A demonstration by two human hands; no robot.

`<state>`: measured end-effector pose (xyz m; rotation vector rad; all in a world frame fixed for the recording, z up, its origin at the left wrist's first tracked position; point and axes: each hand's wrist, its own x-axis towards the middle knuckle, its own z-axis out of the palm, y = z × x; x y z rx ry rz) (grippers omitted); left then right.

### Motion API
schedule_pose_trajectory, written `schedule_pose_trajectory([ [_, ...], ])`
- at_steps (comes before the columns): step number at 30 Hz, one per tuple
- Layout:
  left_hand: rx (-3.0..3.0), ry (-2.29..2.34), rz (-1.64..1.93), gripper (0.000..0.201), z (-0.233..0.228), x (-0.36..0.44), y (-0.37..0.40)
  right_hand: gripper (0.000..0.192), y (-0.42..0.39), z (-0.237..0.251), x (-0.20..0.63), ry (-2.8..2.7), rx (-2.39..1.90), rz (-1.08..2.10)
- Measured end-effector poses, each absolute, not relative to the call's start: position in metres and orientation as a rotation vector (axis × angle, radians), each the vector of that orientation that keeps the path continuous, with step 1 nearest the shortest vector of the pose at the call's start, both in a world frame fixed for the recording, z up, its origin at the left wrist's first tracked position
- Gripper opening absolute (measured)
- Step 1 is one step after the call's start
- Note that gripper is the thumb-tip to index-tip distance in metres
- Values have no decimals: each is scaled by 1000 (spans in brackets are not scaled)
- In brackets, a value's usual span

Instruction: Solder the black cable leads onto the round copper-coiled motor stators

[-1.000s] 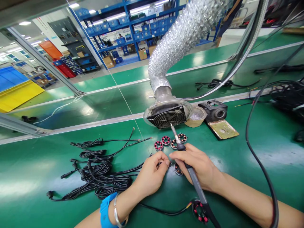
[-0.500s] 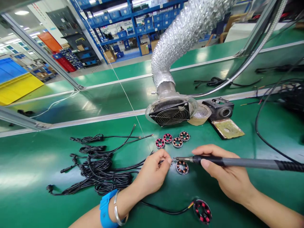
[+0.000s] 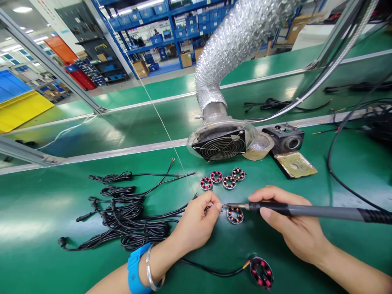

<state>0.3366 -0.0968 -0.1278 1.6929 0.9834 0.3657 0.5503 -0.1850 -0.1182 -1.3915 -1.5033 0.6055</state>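
My right hand (image 3: 292, 226) grips a grey soldering iron (image 3: 312, 211) held level, its tip pointing left. The tip meets the end of a thin black wire (image 3: 171, 214) pinched between thumb and forefinger of my left hand (image 3: 196, 222). Just below the tip, a small round coil ring (image 3: 235, 215) lies on the green bench. My left wrist wears a blue band and a metal bangle.
Several more coil rings (image 3: 222, 179) lie in a row before a fume fan (image 3: 221, 145) on a foil duct. A wired coil ring (image 3: 261, 272) lies near me. Bundled black cables (image 3: 122, 216) lie left. A black block (image 3: 284, 140) and a yellowed pad (image 3: 294, 164) sit right.
A second ago my right hand held the iron upright, tip pointing away. It has swung it level, tip now at the wire in my left hand. Since half a second ago, almost nothing moved.
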Motion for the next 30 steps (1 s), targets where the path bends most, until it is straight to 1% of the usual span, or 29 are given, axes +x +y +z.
schedule_pose_trajectory([
  [8, 1660, 973, 368, 24, -126, 337, -97, 14, -187, -111, 547, -1610, -1300, 604],
  [20, 1669, 982, 360, 25, -128, 336, -97, 19, -194, -106, 542, -1558, -1253, 562],
  [30, 1690, 982, 342, 25, -126, 337, -96, 17, -193, -106, 539, -1542, -1224, 567],
])
